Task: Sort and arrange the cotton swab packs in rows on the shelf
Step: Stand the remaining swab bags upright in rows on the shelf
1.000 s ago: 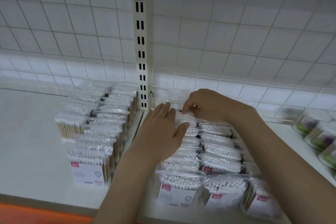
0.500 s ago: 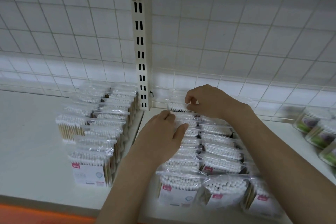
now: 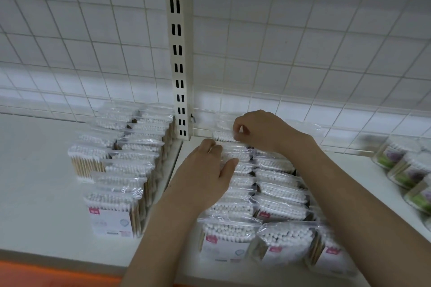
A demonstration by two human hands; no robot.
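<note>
Clear cotton swab packs stand in rows on the white shelf [image 3: 35, 193]. One group [image 3: 126, 165] sits left of the upright post; another group [image 3: 275, 196] fills the space right of it, running front to back. My right hand [image 3: 258, 130] pinches the top of a rear pack [image 3: 222, 134] at the back of the right group's left row. My left hand [image 3: 205, 175] rests with straight fingers on the left row of that group, pressing against the pack tops. The packs under my hands are partly hidden.
A slotted cream upright post [image 3: 178, 72] splits the wire-grid back panel [image 3: 303, 42]. Round swab tubs with green and purple labels [image 3: 405, 170] lie at the far right. The shelf's front edge has an orange strip [image 3: 46, 275].
My right hand has drawn the rear pack farther back toward the grid panel. My left hand has slid slightly back along the row.
</note>
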